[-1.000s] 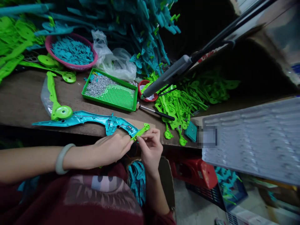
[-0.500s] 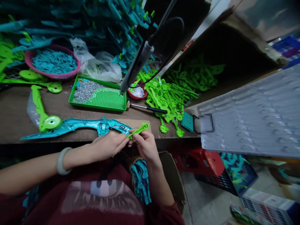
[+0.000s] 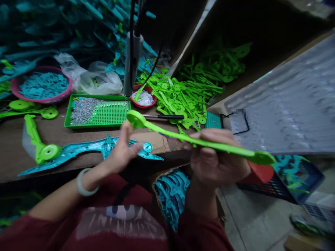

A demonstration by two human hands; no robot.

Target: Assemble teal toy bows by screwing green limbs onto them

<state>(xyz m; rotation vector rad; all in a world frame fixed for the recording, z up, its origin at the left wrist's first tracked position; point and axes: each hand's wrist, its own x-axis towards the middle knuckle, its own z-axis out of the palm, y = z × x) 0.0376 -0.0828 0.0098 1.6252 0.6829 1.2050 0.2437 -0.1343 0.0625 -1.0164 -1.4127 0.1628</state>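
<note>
A long, curved lime-green plastic piece [image 3: 167, 135] with rounded ends is raised above the table's front edge. My right hand [image 3: 220, 167] is closed around its right half. At its other end, the fingers of my left hand [image 3: 118, 155] are spread; whether a fingertip touches the round end, I cannot tell. Beneath and behind my left hand lies a blue bow-shaped plastic shell [image 3: 78, 150], its inner side up, with a round fitting [image 3: 147, 147] near its right end. A green arm with a round disc [image 3: 49, 152] is joined to the shell's left part.
Behind the shell stands a green perforated tray [image 3: 110, 113] of small metal parts. A red bowl [image 3: 154, 101] of whitish pieces, a black-handled tool [image 3: 171, 117] and a heap of green parts [image 3: 180, 94] are to the right. A grey post [image 3: 132, 62] hangs above; blue shells [image 3: 171, 195] fill a box below.
The green piece in my right hand has come up toward the camera and to the right, away from the shell. My left hand has loosened from its closed grip and spread its fingers.
</note>
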